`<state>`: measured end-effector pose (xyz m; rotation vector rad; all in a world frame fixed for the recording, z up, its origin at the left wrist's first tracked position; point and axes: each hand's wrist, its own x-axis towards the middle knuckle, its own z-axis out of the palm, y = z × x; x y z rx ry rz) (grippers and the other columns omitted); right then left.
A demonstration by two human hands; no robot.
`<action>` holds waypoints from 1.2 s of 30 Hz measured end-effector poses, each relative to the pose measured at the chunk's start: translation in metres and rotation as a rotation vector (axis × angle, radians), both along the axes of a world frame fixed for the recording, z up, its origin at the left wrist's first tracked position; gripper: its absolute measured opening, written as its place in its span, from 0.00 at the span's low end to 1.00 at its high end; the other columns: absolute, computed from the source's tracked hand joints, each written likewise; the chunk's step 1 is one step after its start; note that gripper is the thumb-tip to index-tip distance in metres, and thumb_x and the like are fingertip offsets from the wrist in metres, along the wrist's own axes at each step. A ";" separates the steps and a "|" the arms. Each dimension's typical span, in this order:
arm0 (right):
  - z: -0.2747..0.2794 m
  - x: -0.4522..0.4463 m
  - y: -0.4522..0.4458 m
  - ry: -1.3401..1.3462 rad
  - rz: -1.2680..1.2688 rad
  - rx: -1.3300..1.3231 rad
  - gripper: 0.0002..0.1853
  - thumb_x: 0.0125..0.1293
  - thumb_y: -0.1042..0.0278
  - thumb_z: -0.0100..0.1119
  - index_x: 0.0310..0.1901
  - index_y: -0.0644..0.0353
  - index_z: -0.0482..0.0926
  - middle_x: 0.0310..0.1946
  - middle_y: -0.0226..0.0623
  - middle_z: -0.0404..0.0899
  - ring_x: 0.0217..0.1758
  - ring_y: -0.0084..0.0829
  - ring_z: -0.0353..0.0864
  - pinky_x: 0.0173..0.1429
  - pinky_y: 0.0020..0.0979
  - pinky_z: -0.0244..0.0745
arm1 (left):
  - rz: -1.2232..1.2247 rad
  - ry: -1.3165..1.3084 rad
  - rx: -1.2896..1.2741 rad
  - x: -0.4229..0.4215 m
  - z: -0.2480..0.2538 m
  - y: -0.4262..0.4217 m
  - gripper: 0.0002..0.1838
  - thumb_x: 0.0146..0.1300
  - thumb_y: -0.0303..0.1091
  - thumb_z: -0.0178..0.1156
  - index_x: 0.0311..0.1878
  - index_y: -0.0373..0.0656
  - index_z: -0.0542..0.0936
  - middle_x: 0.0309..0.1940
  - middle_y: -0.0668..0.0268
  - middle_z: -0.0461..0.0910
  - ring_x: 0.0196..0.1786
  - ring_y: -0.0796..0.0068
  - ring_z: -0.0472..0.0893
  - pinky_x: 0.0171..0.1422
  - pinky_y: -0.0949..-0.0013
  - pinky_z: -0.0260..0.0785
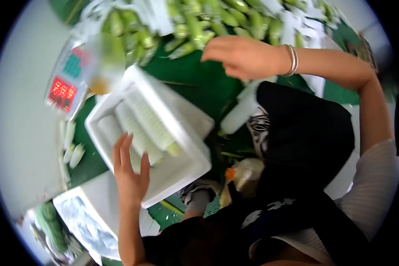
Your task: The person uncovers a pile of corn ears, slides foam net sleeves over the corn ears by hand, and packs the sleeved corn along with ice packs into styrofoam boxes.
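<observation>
My left hand (131,166) is over the near left side of a white foam box (195,166), its fingers spread and holding nothing. Inside the box lie several long, pale green-white vegetables (148,119) side by side, with a netted or bumpy surface and yellow-green ends; their exact kind is unclear. My right hand (244,57) is beyond the box, near a pile of green vegetables (195,26) that look wrapped in shiny clear plastic. Its fingers are loosely bent, thumb apart, with nothing visible in them. A silvery bangle (292,60) circles that wrist.
A scale (66,80) with a red lit display stands left of the box. Several small pale vegetables (76,155) lie on the green floor (88,175). Another white box (86,217) holds clear plastic at the lower left. White foam strips (292,33) lie around the pile.
</observation>
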<state>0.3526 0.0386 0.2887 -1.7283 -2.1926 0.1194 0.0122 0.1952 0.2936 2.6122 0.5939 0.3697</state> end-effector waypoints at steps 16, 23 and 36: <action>-0.241 -0.059 -0.295 0.444 -1.598 -0.280 0.45 0.44 0.67 0.70 0.63 0.66 0.56 0.61 0.58 0.57 0.62 0.56 0.60 0.63 0.43 0.62 | 0.204 0.506 -0.181 0.174 -0.247 -0.204 0.37 0.44 0.35 0.67 0.58 0.34 0.63 0.52 0.46 0.69 0.53 0.47 0.69 0.56 0.53 0.64; -0.274 -0.011 -0.279 0.531 -1.616 -0.160 0.26 0.52 0.74 0.61 0.53 0.65 0.65 0.52 0.59 0.61 0.48 0.56 0.71 0.50 0.43 0.72 | 0.499 -0.039 -1.446 0.185 -0.163 -0.181 0.37 0.47 0.29 0.68 0.60 0.31 0.61 0.48 0.53 0.73 0.50 0.62 0.75 0.53 0.64 0.69; 0.023 -0.003 -0.072 -0.092 0.244 0.100 0.48 0.36 0.75 0.67 0.66 0.49 0.61 0.68 0.36 0.57 0.68 0.42 0.58 0.70 0.44 0.55 | 0.082 0.089 -1.554 0.133 0.020 -0.124 0.43 0.51 0.39 0.68 0.65 0.31 0.58 0.52 0.59 0.72 0.52 0.73 0.73 0.56 0.69 0.66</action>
